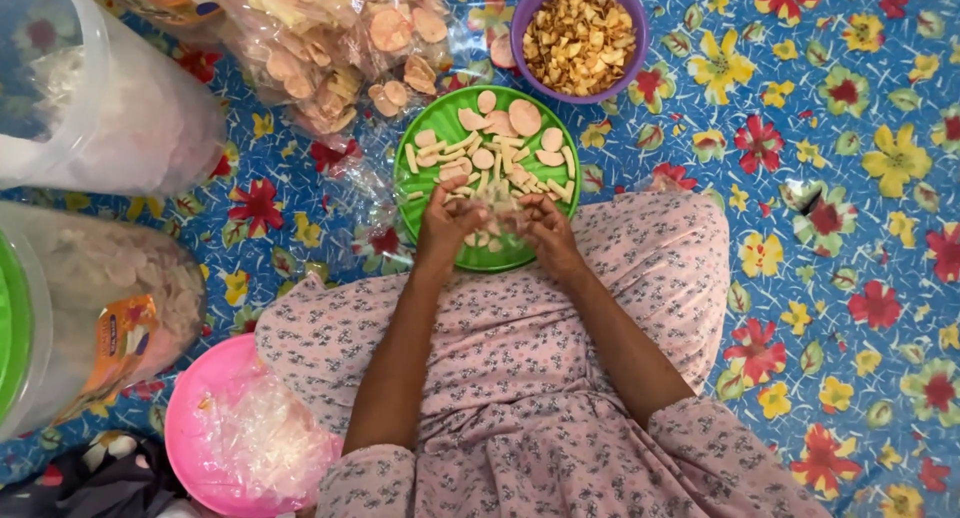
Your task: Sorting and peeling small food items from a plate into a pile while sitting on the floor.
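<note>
Item: our left hand and right hand, forearms stretched forward from the lap and converging over the near rim of the green plate. Fingers curl inward, both hands pinching what seems to be a small clear packet between them; the blur leaves this uncertain. Plate contents: pale round and stick-shaped crackers. Beyond it: purple bowl of fried chips. Left of us: pink basin.
</note>
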